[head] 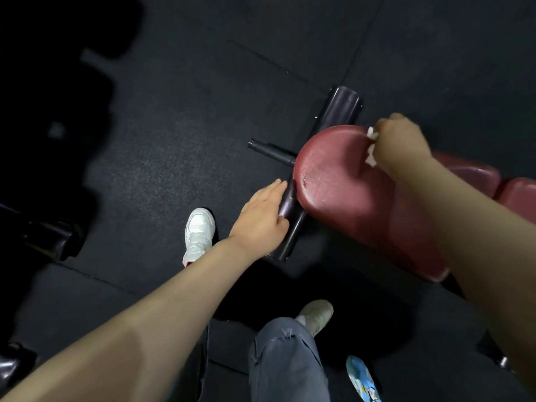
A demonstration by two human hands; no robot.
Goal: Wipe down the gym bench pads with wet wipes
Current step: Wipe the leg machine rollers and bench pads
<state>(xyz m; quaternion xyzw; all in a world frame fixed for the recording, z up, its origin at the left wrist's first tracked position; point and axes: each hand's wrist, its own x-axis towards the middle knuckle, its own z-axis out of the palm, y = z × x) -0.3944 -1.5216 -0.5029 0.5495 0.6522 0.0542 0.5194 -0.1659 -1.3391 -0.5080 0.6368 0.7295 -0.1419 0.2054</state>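
A dark red bench pad [342, 181] runs from the centre toward the lower right, and a second red pad [519, 195] follows it at the right edge. My right hand [403, 143] presses a crumpled white wet wipe [371, 146] against the far upper edge of the red pad, fingers closed around it. My left hand [262, 216] rests flat, fingers together, on the near black foam roller [285, 216] beside the pad's rounded end. A second black roller [342, 108] sits beyond the pad.
Black rubber floor tiles surround the bench. A bare steel peg [269, 150] sticks out left of the pad. My two shoes [200, 233] [316, 314] stand close to the bench. A blue wipe packet [362, 381] lies at the bottom. Dark equipment fills the left edge.
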